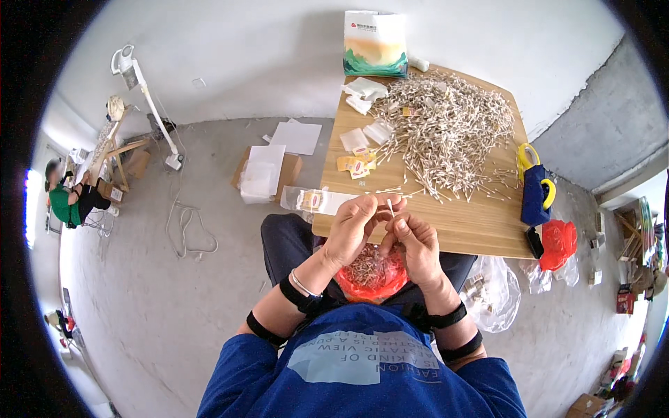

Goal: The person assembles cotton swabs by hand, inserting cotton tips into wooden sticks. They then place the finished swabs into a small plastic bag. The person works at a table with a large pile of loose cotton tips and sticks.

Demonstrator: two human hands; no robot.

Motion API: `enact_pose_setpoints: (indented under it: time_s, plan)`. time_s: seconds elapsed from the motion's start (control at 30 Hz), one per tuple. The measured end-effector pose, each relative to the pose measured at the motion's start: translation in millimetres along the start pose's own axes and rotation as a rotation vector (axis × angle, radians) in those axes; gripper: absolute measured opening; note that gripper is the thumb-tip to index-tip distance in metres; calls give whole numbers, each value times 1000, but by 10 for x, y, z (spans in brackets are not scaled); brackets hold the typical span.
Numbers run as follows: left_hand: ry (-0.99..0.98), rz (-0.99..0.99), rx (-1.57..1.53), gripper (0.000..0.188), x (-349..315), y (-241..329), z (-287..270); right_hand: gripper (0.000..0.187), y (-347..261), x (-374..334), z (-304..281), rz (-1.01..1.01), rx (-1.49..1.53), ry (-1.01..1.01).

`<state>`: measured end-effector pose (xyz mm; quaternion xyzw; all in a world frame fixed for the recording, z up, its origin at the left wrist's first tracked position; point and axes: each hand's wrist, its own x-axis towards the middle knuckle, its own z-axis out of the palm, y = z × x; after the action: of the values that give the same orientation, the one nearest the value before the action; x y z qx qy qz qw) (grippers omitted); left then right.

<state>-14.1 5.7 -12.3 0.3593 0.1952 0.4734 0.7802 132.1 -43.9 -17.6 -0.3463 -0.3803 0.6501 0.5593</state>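
Observation:
A white-tipped cotton swab stands nearly upright in the pinch of my right hand, above the table's near edge. Close beside it, my left hand is closed, its thumb against curled fingers whose tips reach behind the swab. Whatever lies within those fingers is hidden. Below both hands, a red plastic bag between my legs contains many cotton swabs. A large heap of cotton swabs covers the far right of the wooden table, with several loose ones strewn toward me.
Yellow-and-white cards, clear plastic sleeves and a paper bag lie or stand on the table's left side. A blue-and-yellow tape dispenser sits at its right edge. A cardboard box and white cable occupy the floor. Another person sits far left.

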Motion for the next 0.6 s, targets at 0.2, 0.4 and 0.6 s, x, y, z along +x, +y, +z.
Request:
enact_pose_setpoints:
  time_s: [0.2, 0.4, 0.6]
  plan:
    - [90, 115, 283, 18, 35, -60, -15, 20, 0, 3, 77, -81, -172, 86]
    - [115, 63, 258, 19, -1, -62, 50, 19, 46, 17, 7, -95, -157, 32]
    - [29, 83, 191, 22, -4, -175, -2, 18, 43, 30, -31, -68, -8, 5]
